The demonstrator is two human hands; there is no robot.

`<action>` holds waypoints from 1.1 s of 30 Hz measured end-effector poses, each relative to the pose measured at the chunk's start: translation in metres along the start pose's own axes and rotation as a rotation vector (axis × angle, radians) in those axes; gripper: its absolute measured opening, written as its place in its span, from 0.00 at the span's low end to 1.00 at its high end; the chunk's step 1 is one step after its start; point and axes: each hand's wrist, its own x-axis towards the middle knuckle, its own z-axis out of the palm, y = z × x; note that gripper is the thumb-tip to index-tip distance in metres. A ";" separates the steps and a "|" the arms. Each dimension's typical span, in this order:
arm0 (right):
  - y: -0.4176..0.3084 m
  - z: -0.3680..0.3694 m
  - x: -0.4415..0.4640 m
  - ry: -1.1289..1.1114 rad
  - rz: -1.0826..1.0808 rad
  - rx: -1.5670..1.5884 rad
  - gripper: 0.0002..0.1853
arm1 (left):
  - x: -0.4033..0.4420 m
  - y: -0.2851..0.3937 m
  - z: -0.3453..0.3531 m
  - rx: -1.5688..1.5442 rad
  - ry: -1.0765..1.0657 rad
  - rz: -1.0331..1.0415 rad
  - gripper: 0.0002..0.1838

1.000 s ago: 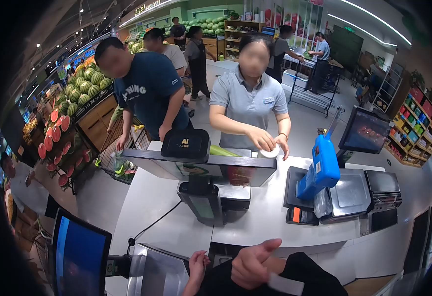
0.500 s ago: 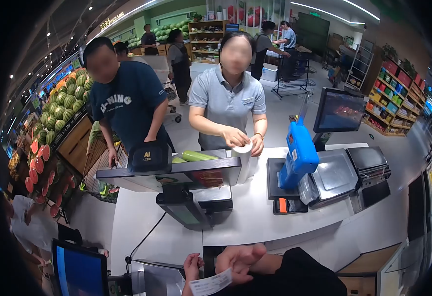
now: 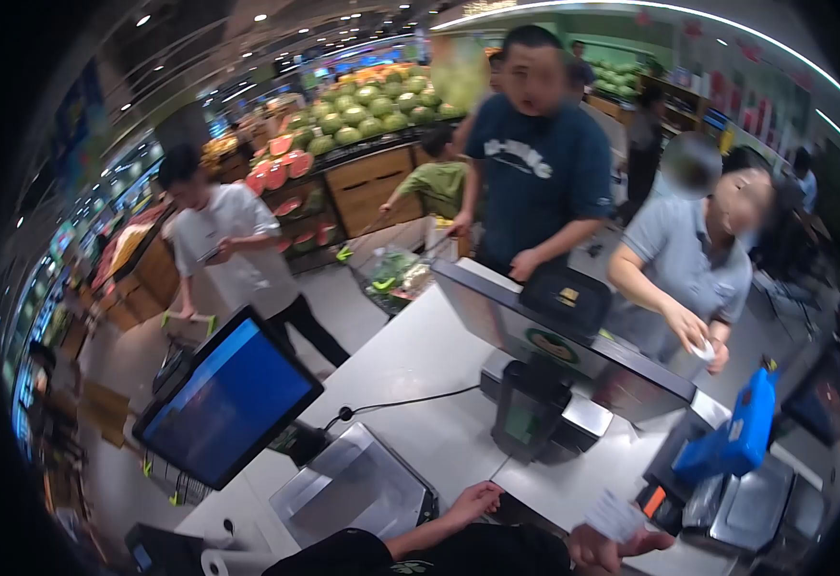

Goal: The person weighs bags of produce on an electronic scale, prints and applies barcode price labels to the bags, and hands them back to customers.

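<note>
My right hand [image 3: 621, 551], at the bottom right, holds a small white printed paper slip [image 3: 615, 516]. The print is blurred, and the thumb sticks out to the right. To its left, my left hand [image 3: 473, 503] hovers over the counter's near edge with its fingers curled together; nothing shows in them. The metal weighing tray [image 3: 367, 485] lies left of that hand, beside a monitor with a blue screen [image 3: 233, 398]. Dark sleeves cover part of my arms.
Across the white counter [image 3: 410, 350] a person in a grey shirt [image 3: 693, 254] handles a small white roll [image 3: 703, 351]. Another in a dark T-shirt [image 3: 540, 163] stands by a shopping cart. A blue device [image 3: 732, 432] and a black-framed screen [image 3: 564, 336] stand on the counter. Watermelons [image 3: 372, 106] fill a display behind.
My view has swung left, bringing the blue-screen monitor and weighing tray fully in. My hands have moved apart; the slip stays with my right hand.
</note>
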 end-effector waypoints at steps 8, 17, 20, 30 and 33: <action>0.013 -0.007 0.027 -0.104 0.060 0.394 0.33 | -0.011 0.019 0.004 0.067 0.104 0.008 0.09; -0.009 -0.003 -0.014 -0.007 -0.108 0.205 0.44 | -0.020 0.028 0.015 0.140 0.111 -0.069 0.12; -0.028 0.004 -0.020 0.255 -0.107 -0.047 0.47 | -0.021 0.040 0.027 0.063 0.163 -0.084 0.18; -0.093 0.020 -0.055 0.664 -0.514 -0.501 0.41 | -0.008 0.049 0.034 0.007 0.118 -0.158 0.20; -0.095 0.012 -0.069 0.868 -0.553 -0.590 0.40 | -0.003 0.053 0.040 0.064 0.096 -0.127 0.19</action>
